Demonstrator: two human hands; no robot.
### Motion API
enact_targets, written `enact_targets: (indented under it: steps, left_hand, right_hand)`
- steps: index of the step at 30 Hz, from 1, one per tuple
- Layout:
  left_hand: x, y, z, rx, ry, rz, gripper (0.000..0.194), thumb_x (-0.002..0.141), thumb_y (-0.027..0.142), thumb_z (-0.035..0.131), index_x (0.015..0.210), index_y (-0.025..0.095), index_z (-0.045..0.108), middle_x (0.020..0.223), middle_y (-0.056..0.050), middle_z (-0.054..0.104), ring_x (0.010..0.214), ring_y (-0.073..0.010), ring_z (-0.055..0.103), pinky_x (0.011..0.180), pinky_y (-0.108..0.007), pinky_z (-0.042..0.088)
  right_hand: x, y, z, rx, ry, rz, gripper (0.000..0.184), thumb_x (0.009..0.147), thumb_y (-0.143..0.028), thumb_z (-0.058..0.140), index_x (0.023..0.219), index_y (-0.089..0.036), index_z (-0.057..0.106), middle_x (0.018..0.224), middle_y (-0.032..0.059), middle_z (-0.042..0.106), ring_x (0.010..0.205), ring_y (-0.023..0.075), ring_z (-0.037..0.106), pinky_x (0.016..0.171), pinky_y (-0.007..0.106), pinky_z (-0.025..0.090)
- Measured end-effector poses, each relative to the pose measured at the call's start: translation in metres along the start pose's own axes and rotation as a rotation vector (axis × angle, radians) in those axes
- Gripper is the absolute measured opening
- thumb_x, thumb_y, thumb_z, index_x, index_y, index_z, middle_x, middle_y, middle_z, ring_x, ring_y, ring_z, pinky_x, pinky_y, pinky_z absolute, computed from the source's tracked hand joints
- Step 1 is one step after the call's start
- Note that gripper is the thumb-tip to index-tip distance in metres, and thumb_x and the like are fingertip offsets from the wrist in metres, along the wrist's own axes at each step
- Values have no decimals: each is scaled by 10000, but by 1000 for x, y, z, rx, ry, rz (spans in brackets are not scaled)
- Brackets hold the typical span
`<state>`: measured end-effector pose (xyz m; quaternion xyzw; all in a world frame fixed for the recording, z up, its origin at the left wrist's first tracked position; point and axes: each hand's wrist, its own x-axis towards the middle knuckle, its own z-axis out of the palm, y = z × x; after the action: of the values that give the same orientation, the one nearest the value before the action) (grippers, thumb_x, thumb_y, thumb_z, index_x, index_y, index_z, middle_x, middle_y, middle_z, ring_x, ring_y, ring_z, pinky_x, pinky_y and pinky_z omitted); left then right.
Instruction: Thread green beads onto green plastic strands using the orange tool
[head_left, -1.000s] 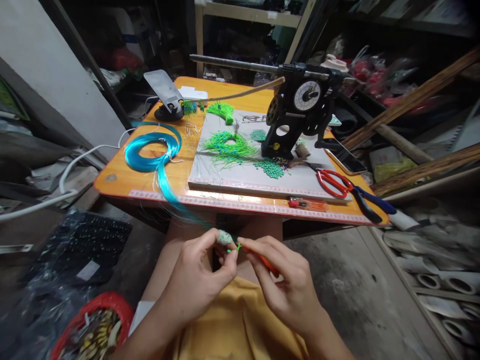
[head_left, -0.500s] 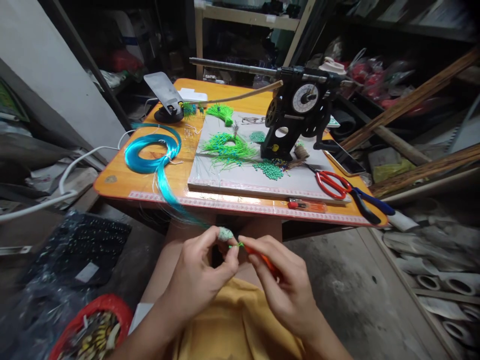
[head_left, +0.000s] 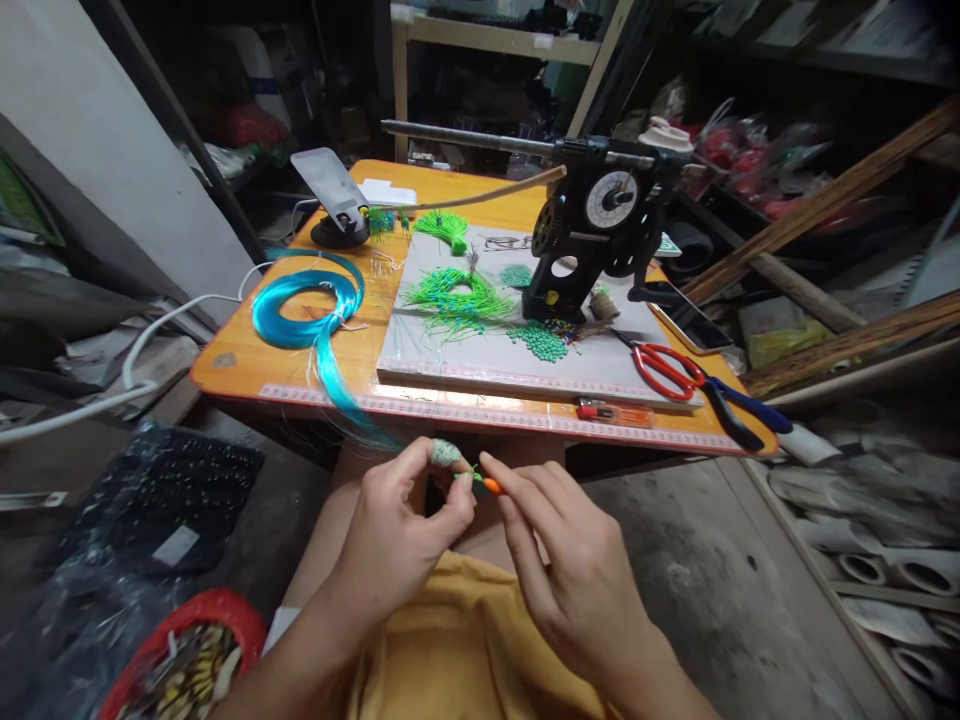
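Note:
Thumb and index finger of my left hand (head_left: 405, 525) pinch a small bright green strand (head_left: 474, 474) above my lap. A pale speckled wrap (head_left: 445, 454) covers the tip of one left finger. Close on the right, my right hand (head_left: 574, 545) is closed around a slim orange tool (head_left: 493, 485); only its front end shows, right by the strand, and its kind is unclear. On the board (head_left: 480, 378) beyond lie a bundle of green strands with blue bits (head_left: 459, 300) and a heap of teal beads (head_left: 544, 342).
A coil of blue line (head_left: 274, 320) rests on the orange table (head_left: 232, 350), its tail hanging towards my left hand. A black machine with a dial (head_left: 562, 275) stands on the board. Red-handled scissors (head_left: 667, 372), dark-handled pliers (head_left: 731, 410) and an orange cutter (head_left: 619, 412) lie near the front edge.
My right hand has turned, so less of the orange tool shows and its end sits at the strand. My left fingertips have risen slightly, still pinching the green strand.

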<state>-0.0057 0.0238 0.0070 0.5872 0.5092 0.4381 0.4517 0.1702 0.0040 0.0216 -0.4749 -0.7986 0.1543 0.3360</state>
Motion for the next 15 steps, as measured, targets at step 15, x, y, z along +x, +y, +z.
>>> enact_targets:
  steps: [15]
  left_hand:
    - [-5,6,5,-235,15,-90,146,855,188,645,751,196,544,699,38,570,645,-105,532,603,-174,452]
  right_hand:
    - [-14,-6,29,642,-30,356,120,1033,-267,475,987,-221,576,904,14,569,781,139,535,664,249,424]
